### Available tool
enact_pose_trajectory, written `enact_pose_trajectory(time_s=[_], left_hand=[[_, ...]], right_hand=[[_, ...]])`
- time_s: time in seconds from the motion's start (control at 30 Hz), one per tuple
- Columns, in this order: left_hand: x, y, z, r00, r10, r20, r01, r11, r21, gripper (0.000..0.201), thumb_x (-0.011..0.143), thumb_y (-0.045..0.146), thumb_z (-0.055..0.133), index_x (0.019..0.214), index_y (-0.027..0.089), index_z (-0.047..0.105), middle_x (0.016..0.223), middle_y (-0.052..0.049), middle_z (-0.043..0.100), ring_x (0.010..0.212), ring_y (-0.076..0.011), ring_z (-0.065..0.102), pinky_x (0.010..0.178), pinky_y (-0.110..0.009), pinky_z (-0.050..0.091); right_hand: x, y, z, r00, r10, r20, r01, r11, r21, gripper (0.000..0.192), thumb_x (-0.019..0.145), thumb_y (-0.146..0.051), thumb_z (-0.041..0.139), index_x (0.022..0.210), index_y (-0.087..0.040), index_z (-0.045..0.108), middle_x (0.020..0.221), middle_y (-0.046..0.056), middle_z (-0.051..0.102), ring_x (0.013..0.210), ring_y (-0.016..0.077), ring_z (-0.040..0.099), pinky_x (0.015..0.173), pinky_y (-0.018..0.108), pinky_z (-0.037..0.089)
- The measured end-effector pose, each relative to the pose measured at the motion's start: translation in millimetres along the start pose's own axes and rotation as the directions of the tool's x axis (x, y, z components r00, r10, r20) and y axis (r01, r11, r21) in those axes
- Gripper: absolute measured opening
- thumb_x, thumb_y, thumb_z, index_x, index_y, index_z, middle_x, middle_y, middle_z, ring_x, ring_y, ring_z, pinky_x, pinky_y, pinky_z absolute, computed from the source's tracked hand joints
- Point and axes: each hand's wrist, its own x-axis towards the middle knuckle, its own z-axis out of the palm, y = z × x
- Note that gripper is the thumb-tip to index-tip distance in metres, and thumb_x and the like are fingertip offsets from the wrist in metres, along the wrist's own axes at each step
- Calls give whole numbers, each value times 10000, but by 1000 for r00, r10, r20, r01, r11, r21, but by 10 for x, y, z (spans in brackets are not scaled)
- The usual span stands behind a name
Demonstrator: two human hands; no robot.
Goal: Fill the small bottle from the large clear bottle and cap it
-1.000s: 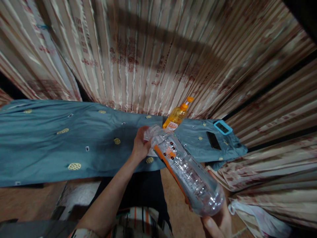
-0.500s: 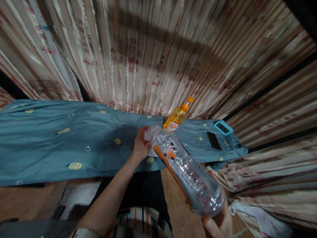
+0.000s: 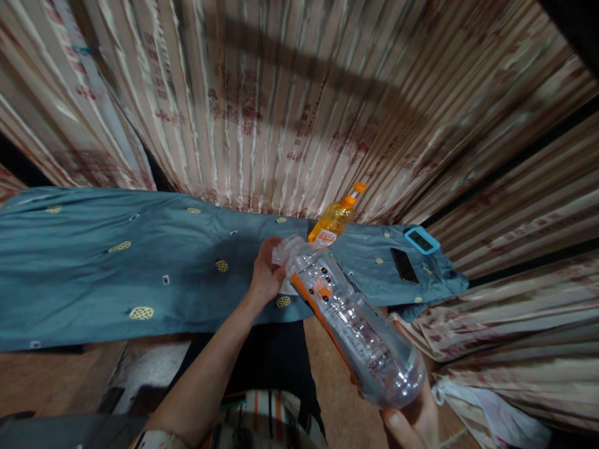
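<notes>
Head view, looking down over both arms.

The clear plastic bottle (image 3: 350, 318) lies tilted across the centre of the frame, neck toward 11 o'clock, base toward 5 o'clock. It carries an orange label along its lower side and appears empty, though blur prevents certainty.

The right hand (image 3: 414, 421) sits at 5 o'clock under the bottle's base. Its fingers are curled up around the base and bear the weight; only the palm edge and thumb show below the plastic.

The left hand (image 3: 266, 274) is at the neck end. Its fingers are closed around the bottle's mouth, where a crumpled bit of clear or white wrapping is visible; whether they pinch a cap cannot be told.

Behind the hands, a worktop covered with a teal cloth (image 3: 116, 268) runs from 9 o'clock to 3 o'clock. The cloth has small yellow round motifs.

On the cloth at 12 o'clock from the bottle's neck, just beyond it, stands an orange pump bottle (image 3: 333, 219), leaning slightly right. Further toward 2 o'clock lies a dark phone (image 3: 403, 265), flat, and beside it a small device with a light blue frame (image 3: 421, 240); these two are close but apart.

Striped pale-and-brown curtains (image 3: 281, 112) fill the background. The person's striped garment (image 3: 262, 424) shows at 6 o'clock.
</notes>
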Motion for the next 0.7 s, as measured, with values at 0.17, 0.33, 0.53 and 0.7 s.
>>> enact_pose_trajectory(time_s=[0.17,0.33,0.53,0.7], left_hand=[[9,28,-18,1000,-9,12,9,1000,-5,395,837,345,796,1188,199,689,1124,-89,757,1032,-272,740,938,-413,624],[6,41,1,1000,-31,1,31,999,-30,424,827,402,809,1180,202,686,1138,-97,750,1034,-275,731,891,-394,627],[13,24,1,1000,-28,-8,28,999,-45,458,793,454,821,1150,205,679,1108,-91,742,1043,-280,724,948,-417,613],[5,22,-20,999,-42,7,42,999,-29,496,815,486,809,1196,202,664,1113,-89,746,1012,-273,731,926,-413,614]], right_hand=[[-21,-17,46,1000,11,-15,-11,1000,6,1033,711,-684,999,1573,-266,613,1589,190,680,1454,454,671,1097,529,623],[-40,-26,94,1000,6,-19,-5,1000,16,1079,727,-708,977,1605,-227,576,1605,226,657,1464,473,659,1120,554,605],[-35,9,127,999,-31,28,30,999,38,1088,758,-734,949,1633,-222,554,1549,228,702,1409,485,703,1094,591,622],[6,96,56,993,-79,83,81,996,-27,1035,841,-715,884,1672,-225,509,1550,220,702,1355,466,744,1004,526,670]])
